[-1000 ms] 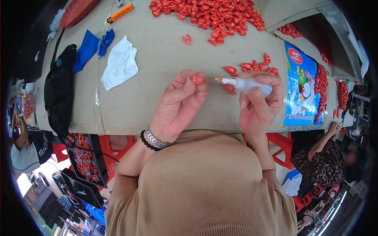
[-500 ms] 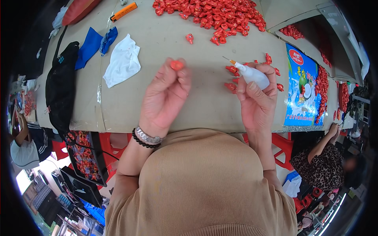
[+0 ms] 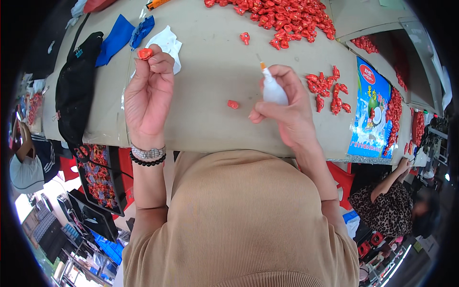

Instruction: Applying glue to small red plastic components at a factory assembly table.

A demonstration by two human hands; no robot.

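Left hand (image 3: pixel 149 98): raised over left part of table; thumb and fingertips pinched on a red piece (image 3: pixel 145 54), gap narrow, just the piece between them.
Held piece: small, rounded, at the fingertips, clear of the tabletop; near the blue cloth (image 3: pixel 115 40) and white cloth (image 3: pixel 167 44) in view. Fine detail too small to read.
Right hand (image 3: pixel 289 107): fingers curled round a white squeeze bottle (image 3: pixel 274 92), thumb lower down; can't tell how hard it squeezes.
Bottle: tilted, orange collar (image 3: pixel 262 65) and thin needle pointing away from the body, well apart from the held piece.
Loose piece (image 3: pixel 233 104): red, alone on the table (image 3: pixel 201 126), between the two hands.
Small group (image 3: pixel 330 86): red pieces lying right of the bottle, some touching.
Big pile (image 3: pixel 294 20): many red pieces at the far side; a single piece (image 3: pixel 245 38) lies just off its near edge.
Poster (image 3: pixel 372 110): blue, printed, right of the small group.
Left wrist: metal-banded watch (image 3: pixel 147 152), dark bead bracelet (image 3: pixel 148 160) beside it.
Black bag (image 3: pixel 79 88): left end of table.
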